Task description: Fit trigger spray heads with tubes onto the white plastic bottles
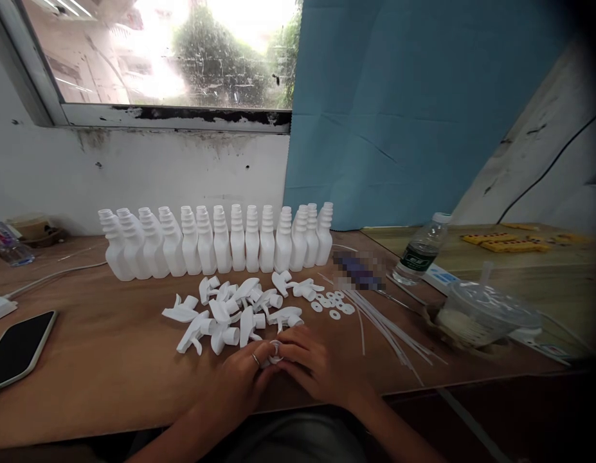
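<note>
Sprayers [223, 311] lie jumbled below the frame's centre. At lower centre, left hand [247, 373] and right hand [313, 361] together pinch a white piece [275, 351].

Black-screened phone [22, 350] lying well left of the left hand [244, 376], labelled clear bottle [417, 256] standing ahead and right of the right hand [314, 366], lidded clear cup [490, 312] farther right, window [220, 58] ahead, blue sheet [398, 109] hanging ahead-right.

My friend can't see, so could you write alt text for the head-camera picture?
A person's left hand and right hand hold a small white part over a brown table. Beyond lie loose white spray heads, with white rings and thin tubes to the right; a row of open white bottles stands behind.
</note>
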A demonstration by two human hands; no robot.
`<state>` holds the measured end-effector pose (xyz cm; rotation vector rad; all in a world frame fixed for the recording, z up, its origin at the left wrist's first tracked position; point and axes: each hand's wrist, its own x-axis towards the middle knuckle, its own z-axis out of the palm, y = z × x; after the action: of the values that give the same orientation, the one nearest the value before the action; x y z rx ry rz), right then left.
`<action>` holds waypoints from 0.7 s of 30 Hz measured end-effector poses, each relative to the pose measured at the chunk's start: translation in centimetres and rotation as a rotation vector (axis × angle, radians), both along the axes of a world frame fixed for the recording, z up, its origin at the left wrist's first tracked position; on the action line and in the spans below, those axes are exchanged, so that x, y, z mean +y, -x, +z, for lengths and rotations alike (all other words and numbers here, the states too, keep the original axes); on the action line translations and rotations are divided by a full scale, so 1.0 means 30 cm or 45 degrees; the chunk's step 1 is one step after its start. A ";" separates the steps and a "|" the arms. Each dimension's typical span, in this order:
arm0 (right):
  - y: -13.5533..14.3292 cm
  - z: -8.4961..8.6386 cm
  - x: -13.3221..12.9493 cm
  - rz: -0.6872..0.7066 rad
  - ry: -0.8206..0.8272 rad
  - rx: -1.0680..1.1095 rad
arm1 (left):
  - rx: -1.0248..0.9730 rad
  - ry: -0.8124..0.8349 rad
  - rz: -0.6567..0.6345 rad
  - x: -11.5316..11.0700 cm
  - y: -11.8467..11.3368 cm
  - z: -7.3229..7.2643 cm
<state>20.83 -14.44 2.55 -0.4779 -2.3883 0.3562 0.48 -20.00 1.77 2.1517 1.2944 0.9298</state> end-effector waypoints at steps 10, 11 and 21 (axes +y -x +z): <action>0.031 0.018 -0.034 -0.112 -0.118 -0.007 | 0.115 -0.181 -0.083 0.004 0.006 -0.006; 0.037 0.019 -0.045 -0.161 -0.136 -0.027 | 0.131 -0.190 -0.088 0.005 0.007 -0.007; -0.035 0.072 -0.003 -0.311 0.202 0.098 | 0.111 -0.068 0.017 -0.001 -0.004 -0.011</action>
<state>21.89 -14.52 4.70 -0.8057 -2.2058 0.4463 0.60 -20.02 1.44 2.2496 1.3405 0.8938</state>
